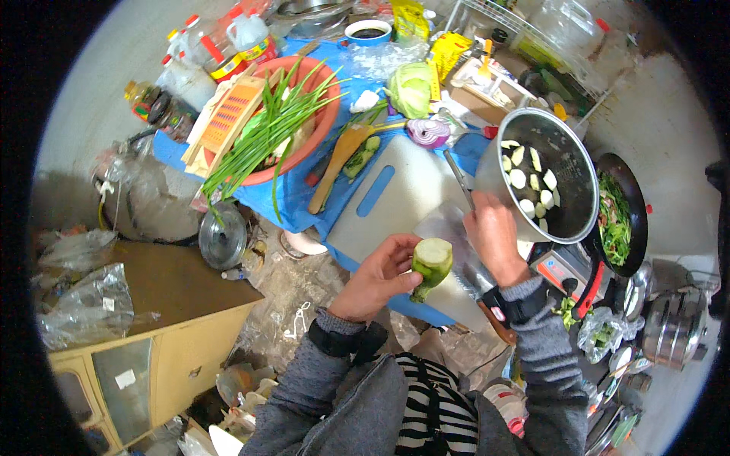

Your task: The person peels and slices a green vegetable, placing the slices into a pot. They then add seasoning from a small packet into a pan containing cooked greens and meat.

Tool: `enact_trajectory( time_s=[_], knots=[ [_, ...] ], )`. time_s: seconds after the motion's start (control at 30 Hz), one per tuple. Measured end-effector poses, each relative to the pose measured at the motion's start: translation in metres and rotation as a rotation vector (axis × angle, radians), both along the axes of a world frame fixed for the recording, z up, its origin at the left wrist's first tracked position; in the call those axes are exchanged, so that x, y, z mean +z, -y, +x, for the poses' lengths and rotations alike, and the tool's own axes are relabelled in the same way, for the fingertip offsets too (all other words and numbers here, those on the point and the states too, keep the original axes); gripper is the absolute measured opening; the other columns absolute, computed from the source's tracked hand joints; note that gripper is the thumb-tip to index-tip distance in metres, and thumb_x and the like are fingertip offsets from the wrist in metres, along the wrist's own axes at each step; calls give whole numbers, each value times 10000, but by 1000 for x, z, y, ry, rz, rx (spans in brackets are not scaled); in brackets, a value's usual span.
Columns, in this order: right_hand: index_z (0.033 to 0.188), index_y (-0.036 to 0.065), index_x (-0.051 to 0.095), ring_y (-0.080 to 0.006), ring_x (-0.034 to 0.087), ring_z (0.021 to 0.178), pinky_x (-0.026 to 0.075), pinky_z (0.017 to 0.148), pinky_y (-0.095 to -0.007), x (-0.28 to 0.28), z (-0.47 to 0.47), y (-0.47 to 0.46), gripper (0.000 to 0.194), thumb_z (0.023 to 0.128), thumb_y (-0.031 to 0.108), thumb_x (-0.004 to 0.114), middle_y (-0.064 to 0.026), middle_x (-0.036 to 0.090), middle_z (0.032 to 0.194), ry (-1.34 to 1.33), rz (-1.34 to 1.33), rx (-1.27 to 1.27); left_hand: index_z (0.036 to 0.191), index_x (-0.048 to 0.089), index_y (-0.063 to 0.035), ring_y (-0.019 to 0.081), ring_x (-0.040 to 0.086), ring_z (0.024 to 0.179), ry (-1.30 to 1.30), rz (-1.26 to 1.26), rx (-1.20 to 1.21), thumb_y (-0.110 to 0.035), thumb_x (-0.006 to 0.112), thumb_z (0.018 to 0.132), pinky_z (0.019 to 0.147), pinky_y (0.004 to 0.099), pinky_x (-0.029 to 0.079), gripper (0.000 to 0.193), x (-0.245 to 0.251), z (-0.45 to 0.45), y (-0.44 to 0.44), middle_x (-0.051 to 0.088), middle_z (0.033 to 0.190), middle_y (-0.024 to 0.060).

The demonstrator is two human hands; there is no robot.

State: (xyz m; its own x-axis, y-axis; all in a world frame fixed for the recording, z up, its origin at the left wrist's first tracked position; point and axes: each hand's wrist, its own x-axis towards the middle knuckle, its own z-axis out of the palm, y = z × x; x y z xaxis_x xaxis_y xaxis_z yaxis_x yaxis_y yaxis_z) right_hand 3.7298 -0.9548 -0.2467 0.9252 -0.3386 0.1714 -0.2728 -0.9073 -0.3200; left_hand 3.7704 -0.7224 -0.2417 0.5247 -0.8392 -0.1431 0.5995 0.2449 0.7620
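My left hand (383, 280) holds the stem end of a green eggplant (432, 265), its pale cut face turned up. Closed around a narrow metal utensil (458, 178), my right hand (495, 235) is beside the pot; its grip hides the utensil's lower end. The steel pot (491, 171) contains several pale chunks (518, 178) with bits of green skin. Beneath both hands is a white cutting board (393, 196) with a handle slot. A broad shiny sheet or blade (450, 231) lies on it, partly covered by my right hand.
A wok (640, 219) of green vegetables stands right, its red handle (588, 296) pointing towards me. At left, scallions (268, 134) and a grater (232, 108) rest over an orange basin (331, 108). Cabbage (410, 90), half a red onion (428, 132) and a wooden spatula (339, 159) lie beyond the board.
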Motion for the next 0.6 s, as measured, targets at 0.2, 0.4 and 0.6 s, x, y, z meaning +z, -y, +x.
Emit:
enact_trajectory(
  time_s=[0.2, 0.4, 0.6],
  knots=[
    [748, -19, 582, -234, 531, 494, 431, 501, -368, 57, -96, -4, 191, 810, 132, 683, -148, 564, 595, -7, 654, -207, 1361, 393, -24, 192, 499, 1223, -62, -19, -136, -42, 655, 871, 1037, 348, 410, 556, 4, 3, 25, 505, 1295, 81],
    [783, -44, 610, -354, 613, 709, 491, 601, -408, 41, -185, -10, 328, 813, 252, 749, -196, 631, 818, -30, 132, -114, 1380, 380, -27, 190, 473, 1250, 115, 9, -237, -28, 644, 884, 1073, 348, 374, 562, 8, -13, 53, 491, 1306, 83],
    [908, -39, 564, -369, 637, 814, 541, 702, -429, 9, -203, -20, 272, 801, 165, 708, -187, 631, 958, -3, 114, -133, 1389, 383, -32, 194, 464, 1261, 147, 107, -250, -46, 661, 874, 1075, 357, 369, 586, 10, -25, 49, 489, 1312, 88]
  ],
)
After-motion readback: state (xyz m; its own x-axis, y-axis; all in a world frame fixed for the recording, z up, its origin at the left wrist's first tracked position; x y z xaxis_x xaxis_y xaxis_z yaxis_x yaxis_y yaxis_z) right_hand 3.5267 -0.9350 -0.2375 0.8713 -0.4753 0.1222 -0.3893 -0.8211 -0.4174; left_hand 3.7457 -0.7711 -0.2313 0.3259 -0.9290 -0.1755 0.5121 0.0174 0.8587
